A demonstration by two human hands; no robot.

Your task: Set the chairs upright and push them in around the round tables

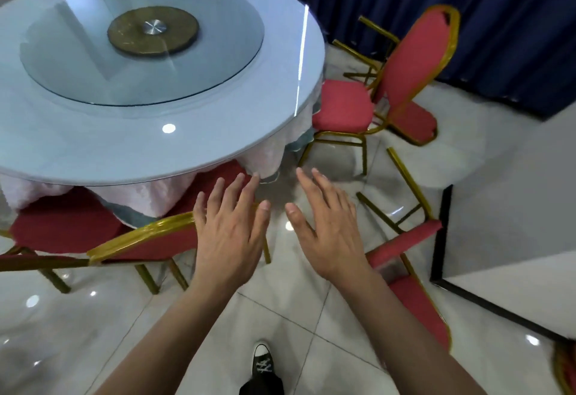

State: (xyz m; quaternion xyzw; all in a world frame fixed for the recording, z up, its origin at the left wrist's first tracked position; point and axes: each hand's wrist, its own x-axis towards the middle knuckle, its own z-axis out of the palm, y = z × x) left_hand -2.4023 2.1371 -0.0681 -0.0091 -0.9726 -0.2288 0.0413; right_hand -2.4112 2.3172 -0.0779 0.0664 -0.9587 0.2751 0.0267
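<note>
Both your hands hang free in front of you with fingers straight and spread, gripping nothing: the left hand hovers over the top rail of the near chair, and whether it touches that rail you cannot tell from this angle; the right hand is out over bare floor, apart from any chair. The near chair stands upright with its seat already under the cloth of the round table, so it looks done, and your flat left palm sits where a last push on its back would go. A second chair stands upright at the table's right edge, its seat just beside the rim but angled, so it likely wants squaring and pushing in. Behind it, against the blue curtain, a third chair seems to be tipped, with gold legs pointing sideways; only part of it shows. The one nearest your right hand is the fallen chair on the floor at your right, its legs sticking up toward the table and its red back running toward your foot. It seems the natural next target: your right hand is already on that side, and the frame near the seat gives a firm hold for swinging it upright. Mind its legs, which lie close to the second chair's.
</note>
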